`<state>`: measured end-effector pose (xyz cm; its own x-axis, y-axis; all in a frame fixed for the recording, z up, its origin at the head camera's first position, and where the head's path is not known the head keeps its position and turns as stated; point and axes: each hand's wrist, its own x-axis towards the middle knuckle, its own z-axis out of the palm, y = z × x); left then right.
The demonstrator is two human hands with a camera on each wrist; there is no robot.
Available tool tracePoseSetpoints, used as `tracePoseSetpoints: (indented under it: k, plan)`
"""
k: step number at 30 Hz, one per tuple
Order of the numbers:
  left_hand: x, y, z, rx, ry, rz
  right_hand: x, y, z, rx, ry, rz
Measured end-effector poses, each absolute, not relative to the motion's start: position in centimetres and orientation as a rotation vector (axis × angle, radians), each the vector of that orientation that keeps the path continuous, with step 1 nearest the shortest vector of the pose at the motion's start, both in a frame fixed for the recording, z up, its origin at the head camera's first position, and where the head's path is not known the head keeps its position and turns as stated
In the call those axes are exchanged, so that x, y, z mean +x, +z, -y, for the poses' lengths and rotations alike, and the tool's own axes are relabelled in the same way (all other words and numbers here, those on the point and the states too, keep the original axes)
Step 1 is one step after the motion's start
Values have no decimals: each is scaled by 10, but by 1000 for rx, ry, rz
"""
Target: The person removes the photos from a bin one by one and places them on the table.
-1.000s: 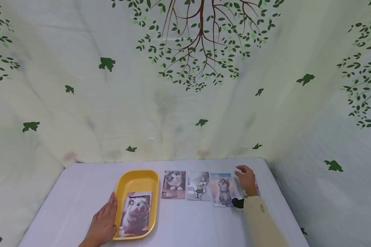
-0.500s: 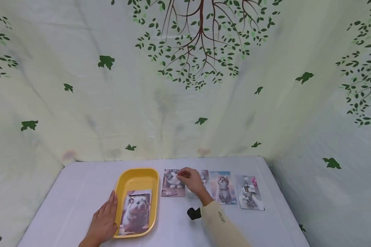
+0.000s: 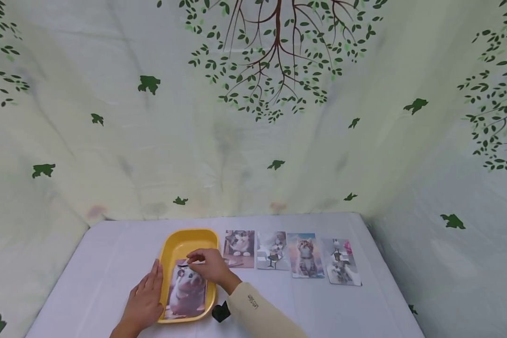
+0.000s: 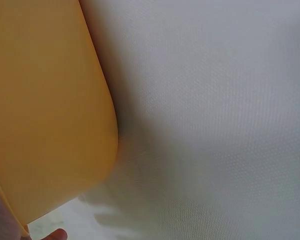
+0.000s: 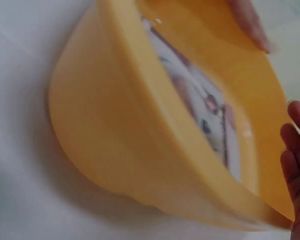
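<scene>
The yellow tray (image 3: 188, 244) stood on the white surface (image 3: 110, 253), left of centre, with the hamster picture (image 3: 186, 293) lying flat inside it toward the near end. The right hand (image 3: 209, 265) hovered over the tray's middle, its fingers bent above the top edge of the hamster picture; whether it pinched the card or only touched it could not be told from the head view, and the right wrist view showed only fingertips beside the tray's rim. The left hand (image 3: 145, 303) lay flat and relaxed on the surface, fingers straight, pressed along the tray's left wall.

Just right of the tray, four cat pictures lay in a row, edge to edge: the grey-and-white cat card (image 3: 239, 249), the pale cat card (image 3: 272, 251), the tabby kitten card (image 3: 306, 256) and the card with pink flowers (image 3: 341, 262). None were covered. A small black object (image 3: 221, 311) sat on the surface at the right wrist. The cream sleeve (image 3: 257, 314) bore small lettering, too small to read. A pale cloth printed with trees and leaves (image 3: 274, 61) hung behind.

Half a second earlier the right hand had been over the grey-and-white cat card; it had since moved left over the tray. The left hand had stayed put.
</scene>
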<state>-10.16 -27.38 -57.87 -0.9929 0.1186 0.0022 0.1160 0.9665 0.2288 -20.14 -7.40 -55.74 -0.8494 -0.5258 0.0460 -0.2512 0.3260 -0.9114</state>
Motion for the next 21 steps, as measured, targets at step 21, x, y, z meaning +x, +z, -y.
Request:
tracePoseSetpoints:
  k: [21]
  plan:
    - [-101,-579,275,207,325,-3146,-192,-570,119,-343,-1185,-2555]
